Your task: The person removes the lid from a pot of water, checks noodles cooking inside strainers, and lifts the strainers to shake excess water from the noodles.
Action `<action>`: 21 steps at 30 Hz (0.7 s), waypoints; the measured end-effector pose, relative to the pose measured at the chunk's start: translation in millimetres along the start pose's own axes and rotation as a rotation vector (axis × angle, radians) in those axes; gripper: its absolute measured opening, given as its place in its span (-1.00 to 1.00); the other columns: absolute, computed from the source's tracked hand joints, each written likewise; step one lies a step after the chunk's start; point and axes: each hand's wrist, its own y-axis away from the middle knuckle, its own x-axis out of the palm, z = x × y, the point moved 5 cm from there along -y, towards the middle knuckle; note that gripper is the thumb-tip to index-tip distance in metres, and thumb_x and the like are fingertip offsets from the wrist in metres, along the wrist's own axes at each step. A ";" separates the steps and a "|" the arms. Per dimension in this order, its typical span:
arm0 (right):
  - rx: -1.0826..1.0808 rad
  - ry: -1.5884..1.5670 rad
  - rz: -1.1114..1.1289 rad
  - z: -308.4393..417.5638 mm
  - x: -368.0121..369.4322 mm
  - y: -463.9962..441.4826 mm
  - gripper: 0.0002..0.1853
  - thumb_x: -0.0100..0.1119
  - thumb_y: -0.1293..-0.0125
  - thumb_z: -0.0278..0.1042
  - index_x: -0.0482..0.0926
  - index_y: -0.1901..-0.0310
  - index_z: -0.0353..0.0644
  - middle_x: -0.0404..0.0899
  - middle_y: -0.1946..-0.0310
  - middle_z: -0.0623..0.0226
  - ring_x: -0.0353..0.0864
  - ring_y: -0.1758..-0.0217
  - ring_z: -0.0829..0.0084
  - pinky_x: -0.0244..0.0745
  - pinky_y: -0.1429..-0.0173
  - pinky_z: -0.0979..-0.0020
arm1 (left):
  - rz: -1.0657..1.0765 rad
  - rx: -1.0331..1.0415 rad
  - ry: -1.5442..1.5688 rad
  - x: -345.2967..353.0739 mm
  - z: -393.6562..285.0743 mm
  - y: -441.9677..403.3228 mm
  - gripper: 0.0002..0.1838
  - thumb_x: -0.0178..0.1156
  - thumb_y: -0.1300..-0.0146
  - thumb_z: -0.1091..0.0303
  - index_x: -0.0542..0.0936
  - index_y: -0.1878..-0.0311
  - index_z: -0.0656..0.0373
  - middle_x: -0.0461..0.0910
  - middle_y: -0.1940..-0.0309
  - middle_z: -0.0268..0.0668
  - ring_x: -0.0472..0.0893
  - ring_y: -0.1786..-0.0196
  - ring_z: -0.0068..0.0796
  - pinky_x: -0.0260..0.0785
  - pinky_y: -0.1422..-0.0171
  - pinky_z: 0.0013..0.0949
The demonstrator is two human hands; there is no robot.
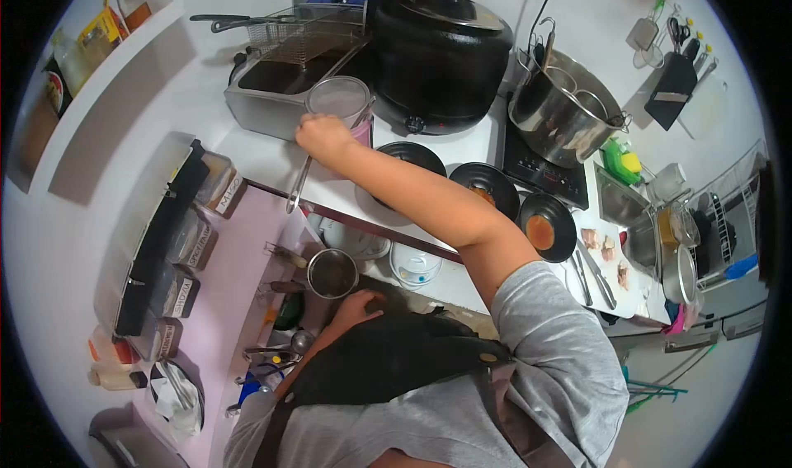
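My right hand (pixel 324 141) reaches across the counter, its fingers closed at the near edge of a round mesh strainer (pixel 338 97). A metal handle (pixel 298 189) runs down from under the hand. The strainer sits over a pink container (pixel 363 130), mostly hidden by my wrist. Low in front of my apron, my left hand (pixel 360 310) has loosely bent fingers, slightly apart, with nothing visible in them. Just beyond it is a metal saucepan (pixel 332 273), apart from the hand.
Behind the strainer stand a deep fryer (pixel 285 80) and a black soup kettle (pixel 441 60). Black bowls (pixel 548 227) line the counter's front edge. A steel pot (pixel 561 117) stands on an induction hob (pixel 540 167). Knives (pixel 596 274) lie at right; labelled tubs (pixel 194 241) stand at left.
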 end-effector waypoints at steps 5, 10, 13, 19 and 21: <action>0.061 0.031 0.042 -0.3 -2.3 0.1 -0.79 0.17 -0.06 -0.48 0.58 0.21 -0.17 0.55 0.23 0.25 0.64 0.16 0.27 0.54 0.14 0.30 | 0.148 0.036 -0.023 -4.4 7.0 -8.3 -0.61 0.36 -0.07 0.24 0.58 0.02 0.11 0.58 0.13 -0.21 0.60 0.08 -0.24 0.45 -0.02 -0.26; 0.138 -0.015 -0.067 -3.8 -17.5 16.7 -0.79 0.12 -0.12 -0.43 0.53 0.18 -0.21 0.53 0.22 0.24 0.60 0.12 0.26 0.51 0.12 0.27 | 0.216 0.029 0.072 5.3 25.3 -6.3 -0.59 0.36 -0.05 0.26 0.57 0.01 0.13 0.59 0.12 -0.19 0.60 0.06 -0.23 0.45 -0.02 -0.27; 0.142 -0.121 -0.174 4.9 -49.9 47.1 -0.71 0.12 -0.07 -0.47 0.45 0.12 -0.23 0.48 0.25 0.23 0.57 0.15 0.25 0.49 0.11 0.27 | 0.249 0.010 0.045 -0.9 4.5 -8.0 -0.59 0.34 -0.05 0.27 0.57 0.00 0.14 0.60 0.11 -0.17 0.61 0.06 -0.21 0.45 -0.02 -0.26; -0.183 -0.515 -0.097 73.2 8.8 208.2 -0.76 0.12 -0.10 -0.35 0.49 0.19 -0.24 0.49 0.36 0.20 0.54 0.22 0.22 0.46 0.07 0.23 | 0.116 0.073 0.076 31.8 36.3 -24.0 -0.57 0.31 -0.05 0.26 0.55 -0.01 0.15 0.59 0.10 -0.13 0.60 0.04 -0.16 0.43 -0.06 -0.18; 0.255 -0.607 0.625 73.6 100.6 299.7 -0.73 0.12 -0.19 -0.23 0.53 0.12 -0.14 0.58 0.24 0.14 0.62 0.15 0.08 0.49 0.02 0.12 | 0.063 0.045 0.075 39.9 29.7 -32.9 -0.56 0.30 -0.03 0.26 0.55 -0.02 0.14 0.58 0.08 -0.12 0.59 0.01 -0.15 0.42 -0.08 -0.15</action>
